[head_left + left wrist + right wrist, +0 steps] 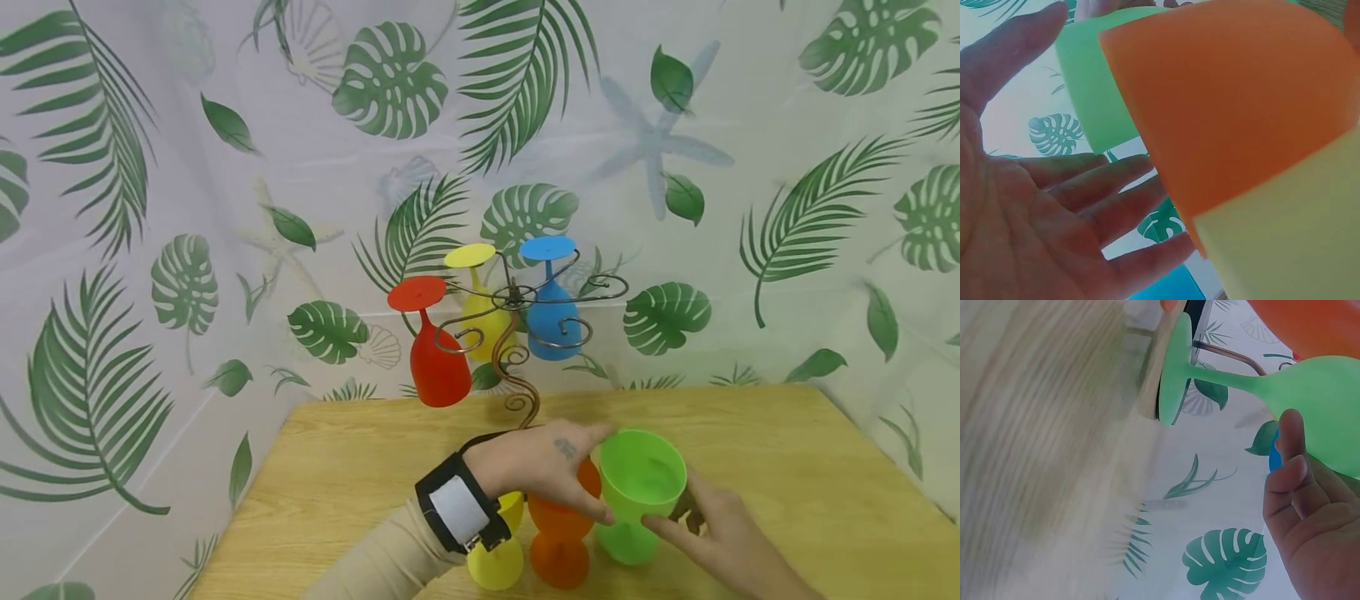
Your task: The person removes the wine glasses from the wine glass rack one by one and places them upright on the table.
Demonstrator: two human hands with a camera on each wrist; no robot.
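A green goblet [633,500] stands upright, mouth up, at the right end of a short row on the table. My right hand [726,529] holds its bowl from the right, thumb in front and fingers round the side; the right wrist view shows a fingertip against the green bowl [1319,387]. My left hand [558,467] reaches over from the left, fingers straight and spread, thumb and forefinger close to the green rim [1094,94]. Below the left hand stand an orange goblet [561,518] and a yellow goblet [497,568], partly hidden by hand and wrist.
Behind the hands rises a curled metal rack [517,379]. Upside down from its arms hang a red goblet [441,367], another yellow goblet [486,327] and a blue goblet [553,321]. The wooden table [337,467] meets a leaf-patterned cloth [225,192] at the back and sides.
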